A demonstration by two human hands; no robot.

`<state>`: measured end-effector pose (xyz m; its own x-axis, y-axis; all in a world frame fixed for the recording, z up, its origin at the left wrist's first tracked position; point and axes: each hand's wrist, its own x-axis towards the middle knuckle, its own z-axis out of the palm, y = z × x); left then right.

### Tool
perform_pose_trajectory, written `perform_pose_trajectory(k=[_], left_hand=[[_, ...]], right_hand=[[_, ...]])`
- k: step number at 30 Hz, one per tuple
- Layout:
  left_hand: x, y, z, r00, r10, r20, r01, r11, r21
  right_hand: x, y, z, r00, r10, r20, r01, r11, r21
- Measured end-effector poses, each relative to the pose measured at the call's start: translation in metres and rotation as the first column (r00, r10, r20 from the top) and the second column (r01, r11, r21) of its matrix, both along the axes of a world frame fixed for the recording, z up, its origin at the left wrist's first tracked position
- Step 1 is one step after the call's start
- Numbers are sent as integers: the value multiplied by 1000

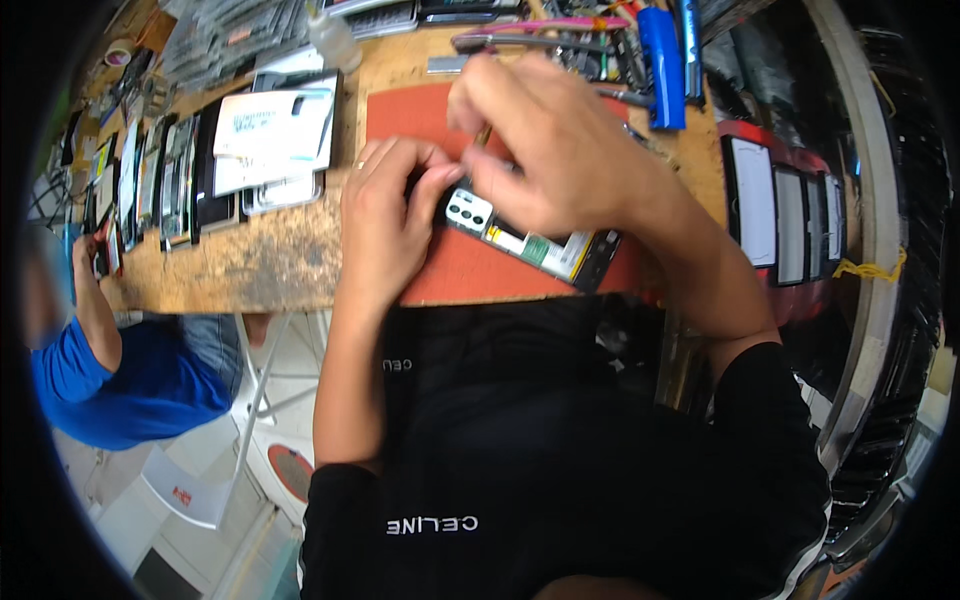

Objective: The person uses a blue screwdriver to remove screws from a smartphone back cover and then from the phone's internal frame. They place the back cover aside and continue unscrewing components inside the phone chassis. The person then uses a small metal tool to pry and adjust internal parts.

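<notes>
An opened smartphone [540, 248] lies slanted on a red mat [465, 275], its inner parts exposed. Its white camera panel [467, 210] with several round lenses is at the upper left end. My left hand [385, 205] rests on the mat beside that end, thumb and index finger closed at the phone's corner. Above the phone, my right hand [560, 140] pinches a slim brass-coloured tool [483, 135], mostly hidden by the fingers. The tool's tip and its contact point cannot be made out. My right hand also covers the phone's upper edge.
Left of the mat, a white sheet [275, 135] lies on stacked phone parts and a row of devices [180, 180]. A clear bottle [335, 42], tools and a blue case [662, 70] stand behind. Framed panels [755, 200] sit right. A co-worker in a blue shirt [140, 385] sits left.
</notes>
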<state>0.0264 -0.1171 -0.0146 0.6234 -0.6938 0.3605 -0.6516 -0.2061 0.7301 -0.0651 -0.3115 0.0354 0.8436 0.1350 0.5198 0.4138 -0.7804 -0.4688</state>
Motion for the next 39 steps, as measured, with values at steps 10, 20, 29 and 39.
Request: perform_pose_trajectory(k=[10, 20, 29, 39], left_hand=[[8, -9, 12, 948, -156, 279, 71, 954, 292], [3, -8, 17, 926, -213, 312, 82, 920, 384], [-6, -16, 15, 862, -219, 457, -26, 882, 471], [-8, -16, 8, 862, -189, 470, -26, 910, 414]], right_hand=[[4, 2, -19, 998, -65, -11, 65, 971, 230], [8, -20, -25, 988, -153, 0, 145, 937, 316], [7, -20, -22, 996, -68, 59, 49, 959, 279], [3, -16, -22, 999, -44, -25, 48, 969, 242]])
